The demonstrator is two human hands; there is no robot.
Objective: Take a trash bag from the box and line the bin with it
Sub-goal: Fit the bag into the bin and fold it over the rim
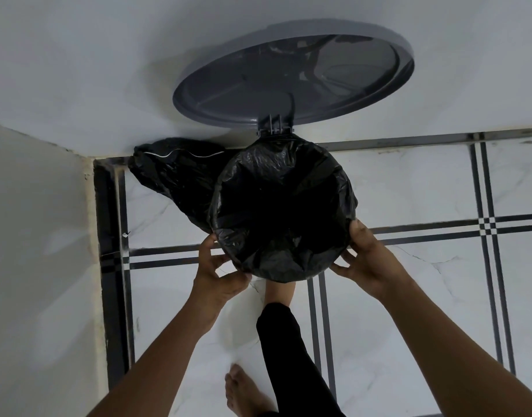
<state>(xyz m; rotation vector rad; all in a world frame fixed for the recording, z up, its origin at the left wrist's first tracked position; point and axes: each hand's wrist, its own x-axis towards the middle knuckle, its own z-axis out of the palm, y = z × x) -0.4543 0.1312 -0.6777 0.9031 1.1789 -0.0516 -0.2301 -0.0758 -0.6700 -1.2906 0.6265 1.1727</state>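
A black trash bag (284,206) lines the round bin (289,273) between my hands, its edge folded over the rim; my left hand (219,273) grips the bag's edge at the near-left rim, fingers curled; my right hand (365,257) holds the near-right rim, thumb on top; beyond them the grey lid (292,73) stands open against the wall; a second full black bag (174,173) lies beyond my left hand.

Two black bags (284,206), one bin (289,73), two hands (216,272).
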